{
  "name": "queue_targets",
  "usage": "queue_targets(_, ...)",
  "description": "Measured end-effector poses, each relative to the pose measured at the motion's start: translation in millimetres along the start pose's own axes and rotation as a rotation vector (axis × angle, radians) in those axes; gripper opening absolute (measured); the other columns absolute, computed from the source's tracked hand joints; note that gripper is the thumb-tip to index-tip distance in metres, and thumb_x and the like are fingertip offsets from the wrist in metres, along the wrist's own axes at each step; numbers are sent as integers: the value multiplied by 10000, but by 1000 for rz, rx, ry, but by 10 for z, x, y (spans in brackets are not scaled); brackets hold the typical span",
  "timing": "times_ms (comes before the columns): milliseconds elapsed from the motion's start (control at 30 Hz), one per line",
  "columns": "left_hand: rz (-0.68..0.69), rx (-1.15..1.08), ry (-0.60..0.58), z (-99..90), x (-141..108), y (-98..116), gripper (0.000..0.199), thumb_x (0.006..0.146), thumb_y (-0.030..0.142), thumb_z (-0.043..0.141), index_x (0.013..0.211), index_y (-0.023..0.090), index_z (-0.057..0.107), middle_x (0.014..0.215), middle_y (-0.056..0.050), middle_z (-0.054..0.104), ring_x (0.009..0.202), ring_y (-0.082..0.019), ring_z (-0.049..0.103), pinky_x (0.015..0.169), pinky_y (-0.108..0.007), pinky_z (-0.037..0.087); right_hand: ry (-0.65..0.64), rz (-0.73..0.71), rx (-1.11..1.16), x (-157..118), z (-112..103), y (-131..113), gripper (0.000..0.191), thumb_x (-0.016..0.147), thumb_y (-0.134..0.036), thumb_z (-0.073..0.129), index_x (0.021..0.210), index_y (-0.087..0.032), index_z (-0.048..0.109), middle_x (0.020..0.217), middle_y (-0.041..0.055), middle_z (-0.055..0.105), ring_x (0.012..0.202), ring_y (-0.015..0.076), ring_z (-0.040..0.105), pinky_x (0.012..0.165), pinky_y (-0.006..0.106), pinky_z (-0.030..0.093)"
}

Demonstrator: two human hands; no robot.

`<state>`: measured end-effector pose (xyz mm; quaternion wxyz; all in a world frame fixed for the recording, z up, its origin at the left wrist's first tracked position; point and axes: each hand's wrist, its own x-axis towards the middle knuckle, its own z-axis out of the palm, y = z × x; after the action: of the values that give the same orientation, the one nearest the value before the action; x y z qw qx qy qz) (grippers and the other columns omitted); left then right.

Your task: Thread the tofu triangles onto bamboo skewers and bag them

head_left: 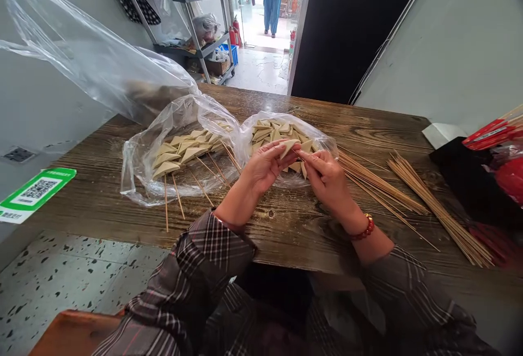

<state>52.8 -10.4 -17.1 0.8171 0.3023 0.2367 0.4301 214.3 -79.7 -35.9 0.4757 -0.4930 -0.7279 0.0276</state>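
My left hand (263,168) pinches a pale triangular piece (288,148) above the table's middle. Close against it, my right hand (326,173) has its fingers closed on what looks like a thin stick, mostly hidden by the fingers. Behind and below the hands, a clear plastic bag (312,129) holds a heap of loose triangular pieces (267,130). To the left, skewered triangular pieces (190,146) lie on another clear bag (133,168), their sticks (166,203) pointing toward me.
Two bundles of thin sticks (379,184) (443,212) lie on the wooden table (286,236) at right. A black box (461,165) with red packets stands far right. A green QR card (36,192) is at left. Beyond are a shelf cart (204,45) and a person (272,2).
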Motion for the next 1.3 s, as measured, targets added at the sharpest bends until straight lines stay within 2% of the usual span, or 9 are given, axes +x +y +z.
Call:
queue_targets(967,-10,46,34,-2,15,-37,170,865,120,583,945,108,732,929,-84,771,859,-150,731,957,-301,537,-29,30,-83,-25,4,50,349,980,-224,492,1272,-296,670,898,51,606,820,179,578,721,353,534)
queue_targets(1300,73,66,8,33,8,-81,65,828,117,669,884,117,702,886,-66,755,879,-131,715,1008,-331,499,-41,60,-85,-28,-7,34,340,982,-238,494,1257,-305,682,875,52,599,792,182,568,700,361,535)
